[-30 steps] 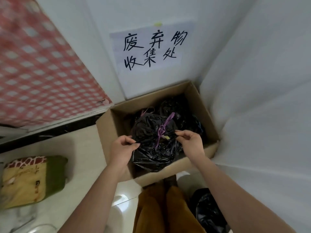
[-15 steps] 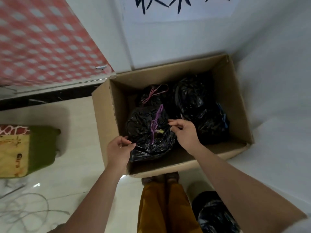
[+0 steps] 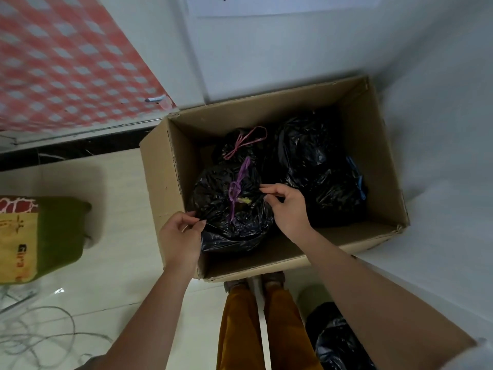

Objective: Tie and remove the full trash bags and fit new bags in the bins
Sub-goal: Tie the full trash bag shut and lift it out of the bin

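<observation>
Inside the corrugated cardboard box (image 3: 373,145), our left hand (image 3: 180,240) and right hand (image 3: 286,209) pinch the crinkly, glossy black bag (image 3: 226,222); its contents stay hidden.

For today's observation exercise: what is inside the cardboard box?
Tied black bags fill the cardboard box: a purple-tied bag pinched by both hands, a pink-tied bag behind, more at right. Their contents are hidden.

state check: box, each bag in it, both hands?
Box: open, flaps down, on the floor against the wall.
Purple-tie bag: tied shut, in the box's front left, pinched at both sides.
Pink-tie bag: tied shut, behind it.
Blue-tie bag: blue tie at its right side, in the box's right half.
Left hand: pinches the purple-tie bag's film.
Right hand: pinches the same bag's film.
</observation>
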`<state>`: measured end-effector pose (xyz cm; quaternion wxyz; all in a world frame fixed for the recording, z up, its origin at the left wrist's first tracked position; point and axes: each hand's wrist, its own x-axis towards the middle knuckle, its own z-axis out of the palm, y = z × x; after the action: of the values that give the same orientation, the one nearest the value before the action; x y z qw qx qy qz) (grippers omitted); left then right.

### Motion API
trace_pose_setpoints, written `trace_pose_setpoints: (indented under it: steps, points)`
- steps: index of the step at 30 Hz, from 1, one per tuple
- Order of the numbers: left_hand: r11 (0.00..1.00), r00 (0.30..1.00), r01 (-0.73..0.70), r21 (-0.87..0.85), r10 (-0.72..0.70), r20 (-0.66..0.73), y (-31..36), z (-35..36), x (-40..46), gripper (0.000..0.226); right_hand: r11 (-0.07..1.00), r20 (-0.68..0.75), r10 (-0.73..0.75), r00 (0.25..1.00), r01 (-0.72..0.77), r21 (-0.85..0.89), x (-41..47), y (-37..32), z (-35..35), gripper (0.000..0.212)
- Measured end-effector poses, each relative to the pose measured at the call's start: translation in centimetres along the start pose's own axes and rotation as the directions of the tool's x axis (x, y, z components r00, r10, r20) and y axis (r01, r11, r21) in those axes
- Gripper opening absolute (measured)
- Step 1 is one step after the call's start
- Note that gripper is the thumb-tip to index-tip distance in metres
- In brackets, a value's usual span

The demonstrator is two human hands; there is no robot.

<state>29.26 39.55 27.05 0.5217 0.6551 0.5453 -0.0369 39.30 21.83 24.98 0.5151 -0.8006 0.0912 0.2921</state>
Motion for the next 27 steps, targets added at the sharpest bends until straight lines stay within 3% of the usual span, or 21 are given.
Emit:
trace_pose_setpoints:
  steps: [6,10,12,13,15,17,21,27]
  points:
    - [0.998,0.999,-0.015,-0.054,0.017,0.044,0.9,1.7,0.8,0.027,0.998,-0.079,-0.064,0.995,0.065,0.008,0.6,-1.1,-0.9,0.019]
    - [0.995,0.993,-0.083,-0.048,0.087,0.081,1.2,2.8,1.4,0.026,0.991,-0.123,-0.115,0.986,0.106,-0.080,1.6,-1.0,-2.2,0.019]
    - [0.990,0.984,-0.141,-0.003,0.140,0.108,0.6,3.0,2.0,0.023,0.979,-0.063,-0.088,0.994,0.075,-0.188,2.3,-0.2,-2.5,0.019]
    - [0.978,0.976,-0.183,0.097,0.169,0.135,0.1,3.0,2.3,0.018,0.960,0.007,-0.046,0.999,0.046,-0.277,2.7,0.3,-2.5,0.020]
    - [0.906,0.960,-0.248,0.344,0.181,0.215,-0.9,2.5,2.7,0.009,0.843,0.177,0.087,0.980,0.022,-0.537,3.2,1.3,-2.4,0.036]
    - [0.848,0.948,-0.271,0.456,0.154,0.277,-1.7,1.8,2.8,0.020,0.697,0.258,0.205,0.944,0.044,-0.716,3.1,1.8,-2.1,0.067]
    - [0.738,0.915,-0.361,0.571,0.161,0.370,-1.7,0.3,2.3,0.059,0.624,0.210,0.225,0.951,0.025,-0.781,0.9,1.5,-1.1,0.112]
    - [0.609,0.932,-0.346,0.714,0.132,0.338,-0.3,-1.9,0.1,0.083,0.549,0.225,0.183,0.957,0.090,-0.831,-2.6,-0.6,-0.8,0.122]
